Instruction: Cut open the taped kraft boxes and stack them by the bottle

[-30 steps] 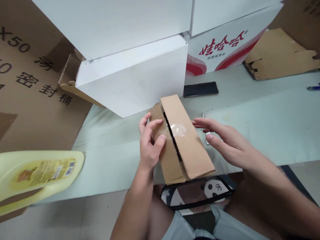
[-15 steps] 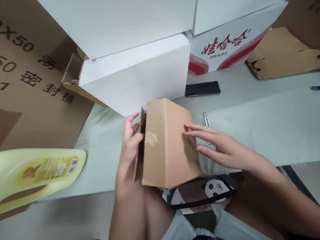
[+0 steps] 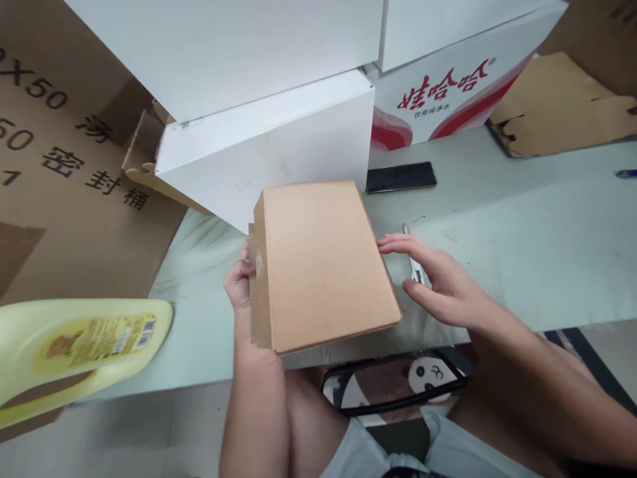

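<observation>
A pale yellow plastic jug with a printed label (image 3: 112, 338) is near a big brown cardboard carton bearing black characters (image 3: 64, 219). At the back of the pale green table (image 3: 522, 245), a smooth white rectangular box (image 3: 298, 143) stands beside a white carton with red lettering (image 3: 442, 93). A slim black phone (image 3: 401, 177) lies before them; farther right is a torn-edged brown cardboard piece (image 3: 557, 109).

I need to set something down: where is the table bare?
Widest: right of the phone and knife, between cardboard and right forearm, bar some specks. Smaller: between the jug and left hand. Crowded: around the box, right hand and knife.
</observation>
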Motion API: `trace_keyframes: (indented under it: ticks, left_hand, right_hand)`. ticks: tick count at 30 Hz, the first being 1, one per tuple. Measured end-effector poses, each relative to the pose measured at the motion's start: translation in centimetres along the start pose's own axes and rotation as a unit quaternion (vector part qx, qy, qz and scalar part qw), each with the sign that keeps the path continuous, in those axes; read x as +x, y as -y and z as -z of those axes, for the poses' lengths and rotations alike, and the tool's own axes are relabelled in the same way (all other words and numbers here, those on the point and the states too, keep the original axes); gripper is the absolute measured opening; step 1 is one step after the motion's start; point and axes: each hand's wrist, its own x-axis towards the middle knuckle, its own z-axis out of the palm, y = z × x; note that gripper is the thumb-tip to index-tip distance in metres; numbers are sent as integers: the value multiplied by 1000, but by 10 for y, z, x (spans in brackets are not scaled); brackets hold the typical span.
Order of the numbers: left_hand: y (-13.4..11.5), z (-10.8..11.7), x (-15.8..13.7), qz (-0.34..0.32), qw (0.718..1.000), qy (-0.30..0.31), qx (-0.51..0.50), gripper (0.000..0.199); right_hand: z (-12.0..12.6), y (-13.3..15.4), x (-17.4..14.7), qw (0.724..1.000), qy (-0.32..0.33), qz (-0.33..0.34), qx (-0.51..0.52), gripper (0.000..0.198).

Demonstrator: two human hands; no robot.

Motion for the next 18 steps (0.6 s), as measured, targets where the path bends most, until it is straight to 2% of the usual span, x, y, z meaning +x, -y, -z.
trace_keyframes:
  ticks: [4,6,9,11,12,13,15,18]
  left_hand:
    - [3,-4,-1,17,996,-88,-15,44]
    - [4,-6,-2,19,993,-113,-10,49]
    - [5,-9,-3,26,996,-84,-11,44]
    - [6,-8,-3,29,997,-61,-27,32]
    - [6,-6,-2,25,998,-53,-33,24]
    - [7,-3,-1,20,998,-46,-31,18]
    - [8,4,2,7,999,-36,-12,18]
    - [10,16,5,-2,999,-15,36,22]
  right_hand:
    - [1,3,-2,995,64,69,26,46]
    - [-2,3,-2,995,74,66,8,42]
    - [-7,-3,-2,999,-27,-4,-29,40]
    - [-8,-9,-1,990,-108,-79,-35,42]
    - [-7,-11,0,986,-121,-113,-29,42]
    - [-6,-12,0,984,-111,-140,-18,42]
    - [-3,-13,2,987,-43,-157,9,39]
    - [1,-11,3,993,28,-107,49,48]
